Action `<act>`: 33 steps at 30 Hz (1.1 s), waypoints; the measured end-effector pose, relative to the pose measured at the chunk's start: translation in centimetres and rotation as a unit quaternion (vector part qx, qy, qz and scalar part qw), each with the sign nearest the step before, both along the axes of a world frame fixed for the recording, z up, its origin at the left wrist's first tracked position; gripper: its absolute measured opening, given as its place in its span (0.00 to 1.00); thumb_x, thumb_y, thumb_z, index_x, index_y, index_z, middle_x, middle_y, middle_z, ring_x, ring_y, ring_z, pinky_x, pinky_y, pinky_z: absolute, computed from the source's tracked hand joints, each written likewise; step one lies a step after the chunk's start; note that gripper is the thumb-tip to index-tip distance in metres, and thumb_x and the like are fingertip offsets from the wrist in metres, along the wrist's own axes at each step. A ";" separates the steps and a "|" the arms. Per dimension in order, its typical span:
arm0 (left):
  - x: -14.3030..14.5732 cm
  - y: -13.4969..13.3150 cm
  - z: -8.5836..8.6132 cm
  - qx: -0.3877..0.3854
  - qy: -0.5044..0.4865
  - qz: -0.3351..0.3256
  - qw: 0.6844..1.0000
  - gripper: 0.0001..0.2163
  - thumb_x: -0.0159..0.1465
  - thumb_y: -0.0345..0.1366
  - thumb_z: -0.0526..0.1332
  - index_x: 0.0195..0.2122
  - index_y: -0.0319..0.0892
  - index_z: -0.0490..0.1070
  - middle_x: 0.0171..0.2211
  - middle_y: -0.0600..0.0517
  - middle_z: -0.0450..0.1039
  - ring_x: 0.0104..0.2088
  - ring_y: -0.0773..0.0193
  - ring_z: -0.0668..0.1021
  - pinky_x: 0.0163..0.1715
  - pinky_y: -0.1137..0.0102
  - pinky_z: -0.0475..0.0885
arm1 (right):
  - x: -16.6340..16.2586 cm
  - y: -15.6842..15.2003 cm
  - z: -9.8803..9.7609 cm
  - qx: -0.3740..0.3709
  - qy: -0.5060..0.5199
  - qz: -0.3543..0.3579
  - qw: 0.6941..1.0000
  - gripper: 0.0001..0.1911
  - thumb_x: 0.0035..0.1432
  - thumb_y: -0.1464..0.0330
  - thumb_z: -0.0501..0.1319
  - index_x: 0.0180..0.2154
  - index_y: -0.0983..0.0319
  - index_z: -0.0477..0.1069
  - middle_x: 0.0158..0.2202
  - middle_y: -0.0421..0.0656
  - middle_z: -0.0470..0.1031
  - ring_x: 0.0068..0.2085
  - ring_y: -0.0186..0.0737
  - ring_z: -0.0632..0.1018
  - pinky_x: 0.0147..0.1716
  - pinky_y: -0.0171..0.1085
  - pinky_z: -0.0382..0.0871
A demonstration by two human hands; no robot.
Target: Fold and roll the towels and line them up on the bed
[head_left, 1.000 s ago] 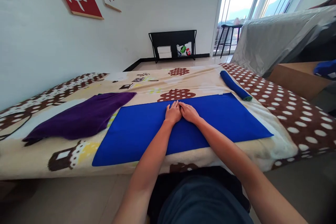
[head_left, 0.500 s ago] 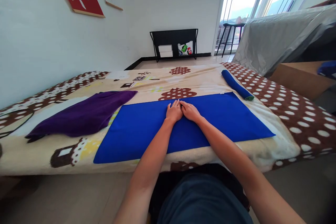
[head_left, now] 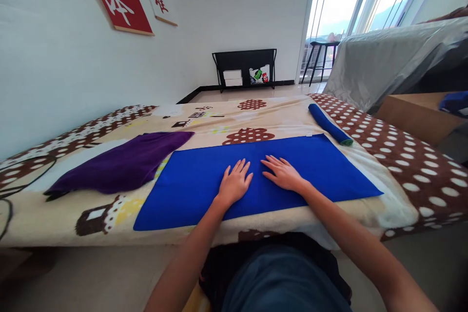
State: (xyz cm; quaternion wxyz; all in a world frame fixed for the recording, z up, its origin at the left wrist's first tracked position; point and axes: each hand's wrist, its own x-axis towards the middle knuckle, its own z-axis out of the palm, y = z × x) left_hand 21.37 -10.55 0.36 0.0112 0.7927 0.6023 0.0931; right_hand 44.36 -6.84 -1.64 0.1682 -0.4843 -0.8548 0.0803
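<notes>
A blue towel [head_left: 190,185] lies spread flat near the front edge of the bed, longer from side to side. On its middle, my left hand [head_left: 236,181] rests palm down with the fingers apart. A short gap separates it from my right hand [head_left: 283,173], which is also flat on the blue cloth, fingers stretched out toward the left. Neither hand holds anything. To the left lies a crumpled-edged purple towel [head_left: 124,165]. A rolled blue towel [head_left: 329,124] with a green end sits beyond the right far corner of the spread one.
A cream and brown dotted blanket [head_left: 204,131] covers the bed. Black cable [head_left: 51,165] lies at the left. A cardboard box [head_left: 409,117] and a plastic-covered piece of furniture [head_left: 387,53] stand at the right. A black rack [head_left: 243,61] is by the far wall.
My hands were together at the towel's far middle. They have parted, left hand to the left and right hand to the right, and both came closer to me. The view tilted slightly up.
</notes>
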 end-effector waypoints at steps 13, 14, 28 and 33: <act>-21.8 -11.2 -7.4 0.354 -0.059 0.188 0.914 0.26 0.71 0.42 0.43 0.65 0.39 0.65 0.64 0.41 0.67 0.67 0.54 0.65 0.67 0.55 0.52 | 23.9 -9.2 -6.5 0.151 -0.050 -0.280 0.947 0.35 0.69 0.49 0.38 0.68 0.56 0.57 0.70 0.42 0.58 0.69 0.46 0.60 0.68 0.52 0.53; -22.0 -11.2 -8.0 0.366 -0.062 0.191 0.909 0.26 0.71 0.41 0.42 0.65 0.39 0.65 0.63 0.40 0.67 0.66 0.53 0.66 0.67 0.54 0.53 | 23.9 -9.6 -6.7 0.157 -0.047 -0.288 0.943 0.34 0.69 0.49 0.38 0.68 0.56 0.57 0.70 0.42 0.57 0.70 0.46 0.60 0.68 0.52 0.52; -3.2 -9.0 1.8 0.175 -0.043 0.057 0.982 0.25 0.68 0.32 0.46 0.67 0.50 0.62 0.66 0.49 0.63 0.69 0.54 0.61 0.66 0.46 0.49 | 3.9 -10.1 2.4 0.140 0.056 -0.156 0.976 0.29 0.69 0.62 0.42 0.69 0.55 0.58 0.70 0.40 0.56 0.71 0.45 0.55 0.70 0.53 0.49; 4.9 -5.2 1.6 0.022 -0.030 0.011 0.999 0.29 0.67 0.28 0.45 0.70 0.38 0.55 0.71 0.43 0.52 0.71 0.56 0.55 0.68 0.52 0.52 | -5.1 -7.5 1.7 0.074 0.040 -0.048 0.995 0.30 0.66 0.70 0.45 0.68 0.62 0.59 0.70 0.47 0.55 0.71 0.45 0.56 0.68 0.50 0.54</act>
